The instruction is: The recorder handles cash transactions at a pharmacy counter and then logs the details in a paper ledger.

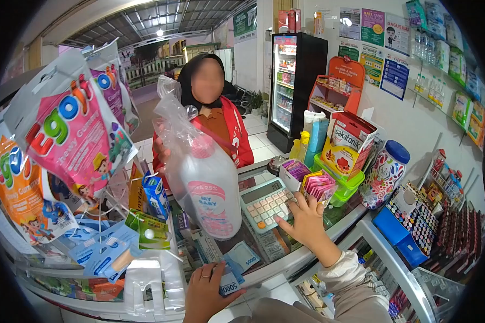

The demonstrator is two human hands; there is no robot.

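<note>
My right hand (306, 220) is over a pale calculator (266, 204) lying on the glass counter, fingers spread and fingertips at its right-hand keys. At the counter's near edge, my left hand (207, 288) pinches a blue banknote (229, 283) between thumb and fingers. Another blue banknote (243, 257) lies on the glass just beyond it. A large white bottle with a pink cap (207, 191), inside a clear plastic bag, stands upright left of the calculator. Across the counter, a person in a red jacket (234, 129) has a hand at the bag's upper left side.
Hanging gummy pouches (75, 129) and small packs crowd the left. Right of the calculator are pink sachets (319, 185), a green basket (342, 196), a yellow-red box (346, 148) and a patterned jar (385, 175). A blue display box (396, 237) stands farther right. A drinks fridge (293, 86) is behind.
</note>
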